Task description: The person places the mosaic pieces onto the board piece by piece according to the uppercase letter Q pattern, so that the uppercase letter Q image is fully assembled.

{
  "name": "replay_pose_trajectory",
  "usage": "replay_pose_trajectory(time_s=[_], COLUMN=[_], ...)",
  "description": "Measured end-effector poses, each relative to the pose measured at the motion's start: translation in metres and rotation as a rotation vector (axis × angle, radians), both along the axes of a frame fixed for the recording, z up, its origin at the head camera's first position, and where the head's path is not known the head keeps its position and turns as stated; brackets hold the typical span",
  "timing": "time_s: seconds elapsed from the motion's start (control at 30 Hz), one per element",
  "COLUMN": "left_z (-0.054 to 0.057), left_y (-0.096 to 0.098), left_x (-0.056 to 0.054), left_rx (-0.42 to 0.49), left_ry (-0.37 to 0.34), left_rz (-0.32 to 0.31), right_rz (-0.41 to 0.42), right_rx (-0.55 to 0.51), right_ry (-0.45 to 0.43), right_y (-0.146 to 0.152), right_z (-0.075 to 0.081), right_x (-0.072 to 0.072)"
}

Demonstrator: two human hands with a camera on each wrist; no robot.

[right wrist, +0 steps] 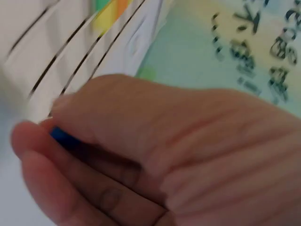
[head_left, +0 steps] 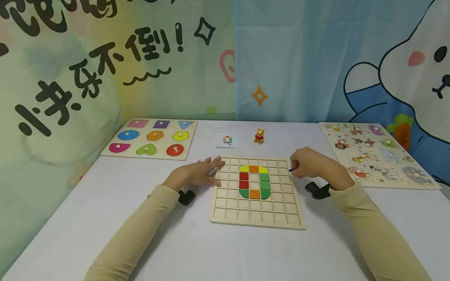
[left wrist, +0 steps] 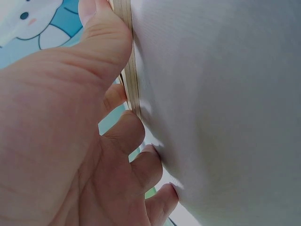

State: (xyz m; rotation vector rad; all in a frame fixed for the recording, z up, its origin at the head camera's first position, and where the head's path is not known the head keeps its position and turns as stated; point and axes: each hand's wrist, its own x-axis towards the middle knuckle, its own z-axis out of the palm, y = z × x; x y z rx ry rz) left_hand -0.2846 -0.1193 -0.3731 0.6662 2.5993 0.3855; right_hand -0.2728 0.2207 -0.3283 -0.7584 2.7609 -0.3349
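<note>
A wooden grid board point(head_left: 224, 214) lies flat on the white table. Coloured tiles form an upright ring on it: yellow rounded corners on top, red squares point(head_left: 244, 176) down the left, green tiles point(head_left: 264, 186) down the right and at the lower corners, and orange tiles point(head_left: 255, 194) at top and bottom middle. My left hand point(head_left: 197, 172) touches the board's left edge, fingers extended and thumb apart. Just off the board's right edge, my right hand point(head_left: 311, 164) pinches a small blue tile point(right wrist: 66, 138) between thumb and fingers; its shape is mostly hidden.
Behind the board are a small picture card point(head_left: 227, 140) with a similar coloured ring and a bear figurine point(head_left: 259, 136). A shape puzzle board point(head_left: 139, 155) lies at back left, an animal puzzle board point(head_left: 396, 183) at back right. Printed curtains point(head_left: 284, 54) hang behind the table.
</note>
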Motion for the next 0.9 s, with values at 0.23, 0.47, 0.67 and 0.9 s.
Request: replay_pose_trajectory(time_s=[0.23, 0.47, 0.67, 0.9], left_z=[0.001, 0.0, -0.002, -0.001], left_y=[0.0, -0.001, -0.001, -0.001], left_x=[0.0, -0.001, -0.001, -0.001], left_rx=[-0.008, -0.009, -0.005, -0.007], left_ry=[-0.004, -0.007, -0.013, 0.002], left_rz=[0.003, 0.003, 0.004, -0.005], right_rz=[0.056, 0.144, 0.195, 0.22], right_rx=[0.017, 0.01, 0.015, -0.025], right_ry=[-0.169, -0.264, -0.221, -0.182], right_y=[-0.035, -0.054, -0.065, -0.071], right_z=[0.012, 0.005, -0.008, -0.013], right_x=[0.026, 0.041, 0.042, 0.044])
